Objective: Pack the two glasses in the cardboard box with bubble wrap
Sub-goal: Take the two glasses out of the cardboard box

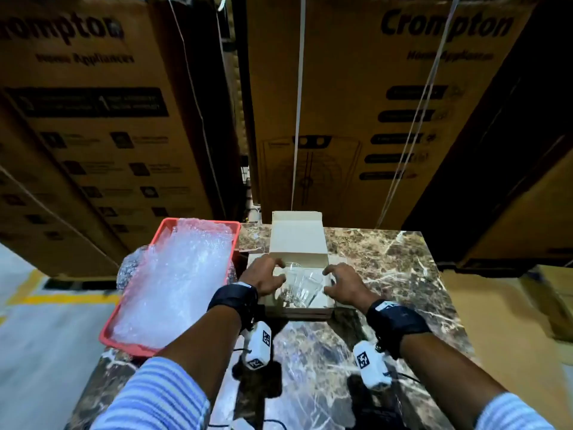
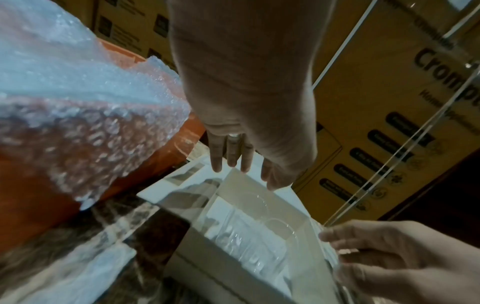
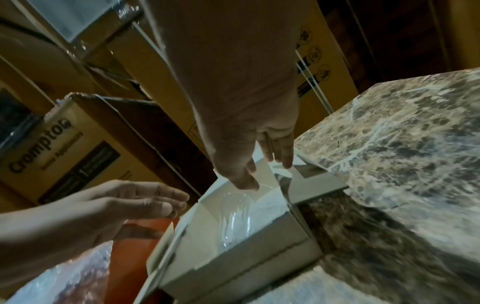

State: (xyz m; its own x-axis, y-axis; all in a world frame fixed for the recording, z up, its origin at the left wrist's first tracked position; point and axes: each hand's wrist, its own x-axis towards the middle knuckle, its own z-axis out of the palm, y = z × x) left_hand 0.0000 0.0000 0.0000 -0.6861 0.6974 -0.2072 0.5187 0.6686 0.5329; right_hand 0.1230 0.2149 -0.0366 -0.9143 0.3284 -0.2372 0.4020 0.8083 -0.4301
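A small open cardboard box [image 1: 298, 312] sits on the marble table, its lid [image 1: 298, 237] standing up at the back. Two clear glasses, one [image 1: 290, 282] beside the other [image 1: 309, 288], lie side by side inside it. My left hand [image 1: 273, 273] hovers over the box's left side with fingers straight and spread, next to the left glass. Over the right side, my right hand [image 1: 336, 282] has loosely bent fingers beside the right glass. In the left wrist view the left fingers [image 2: 241, 162] reach past the box's far corner. The right thumb tip [image 3: 246, 183] is at a glass [image 3: 235, 218] rim.
A red tray [image 1: 130, 347] heaped with bubble wrap [image 1: 176, 280] lies left of the box, overhanging the table's left edge. Bare marble tabletop [image 1: 387, 274] extends right and toward me. Tall printed cartons [image 1: 372, 119] stand close behind the table.
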